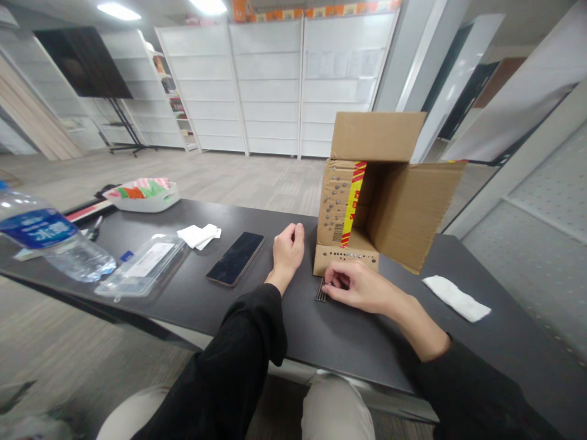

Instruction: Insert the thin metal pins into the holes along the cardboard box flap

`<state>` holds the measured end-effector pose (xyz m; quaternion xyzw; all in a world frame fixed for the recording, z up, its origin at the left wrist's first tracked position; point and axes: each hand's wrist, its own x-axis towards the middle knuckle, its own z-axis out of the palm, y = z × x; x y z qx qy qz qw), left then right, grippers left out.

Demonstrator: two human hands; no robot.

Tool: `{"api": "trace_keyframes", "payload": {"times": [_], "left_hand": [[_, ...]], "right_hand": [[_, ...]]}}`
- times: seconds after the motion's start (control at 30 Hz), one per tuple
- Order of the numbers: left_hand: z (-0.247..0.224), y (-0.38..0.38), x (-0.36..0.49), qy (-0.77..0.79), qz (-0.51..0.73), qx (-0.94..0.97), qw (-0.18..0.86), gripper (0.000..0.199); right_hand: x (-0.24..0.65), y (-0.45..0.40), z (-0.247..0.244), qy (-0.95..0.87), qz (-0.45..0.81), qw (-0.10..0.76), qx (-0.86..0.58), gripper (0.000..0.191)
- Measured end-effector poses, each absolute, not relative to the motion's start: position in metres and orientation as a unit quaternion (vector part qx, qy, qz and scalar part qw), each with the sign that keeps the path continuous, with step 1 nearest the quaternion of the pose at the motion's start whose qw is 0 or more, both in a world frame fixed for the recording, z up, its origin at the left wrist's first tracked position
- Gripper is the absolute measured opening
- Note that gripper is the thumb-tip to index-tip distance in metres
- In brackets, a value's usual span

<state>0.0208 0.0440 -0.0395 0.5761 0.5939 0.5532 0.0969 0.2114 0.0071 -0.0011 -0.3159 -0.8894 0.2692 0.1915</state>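
Several dark screws (pixel 320 292) lie side by side on the table in front of a cardboard box. My right hand (pixel 362 287) is over them, with its thumb and fingertips curled in and touching the screws at their right side. The fingers look closed on one screw, partly hidden. My left hand (pixel 288 252) is a closed fist left of the box; whatever it may hold is hidden. The open cardboard box (pixel 332 208) stands with its mouth facing right and toward me. Screw heads and small holes dot its left panel and lower flap (pixel 348 255).
Left on the dark table (pixel 293 324) are a phone (pixel 236 259), white tissues (pixel 199 236), a clear plastic case (pixel 147 269), a water bottle (pixel 55 235) and a white basket (pixel 144 203). A folded tissue (pixel 456 297) lies right. The box flap (pixel 417 214) juts rightward.
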Motion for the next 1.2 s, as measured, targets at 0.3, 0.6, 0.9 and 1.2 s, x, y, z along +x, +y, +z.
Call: {"api": "trace_keyframes", "payload": {"times": [0.3,0.6,0.9,1.2], "left_hand": [[-0.0391,0.0438,0.0204,0.588,0.559,0.577,0.098,0.042],[-0.0407,0.0437,0.0200,0.584,0.562,0.578,0.100,0.043],[-0.0410,0.0446,0.0202,0.582,0.564,0.578,0.100,0.044],[-0.0422,0.0450,0.0196,0.582,0.565,0.577,0.099,0.043]], "right_hand": [[0.2109,0.0054,-0.0039,-0.880,0.320,0.127,-0.327,0.008],[0.2113,0.0074,-0.0105,-0.876,0.343,0.096,-0.325,0.012],[0.2108,0.0075,-0.0082,-0.874,0.344,0.078,-0.334,0.017],[0.2103,0.0067,-0.0076,-0.871,0.352,0.071,-0.336,0.016]]}}
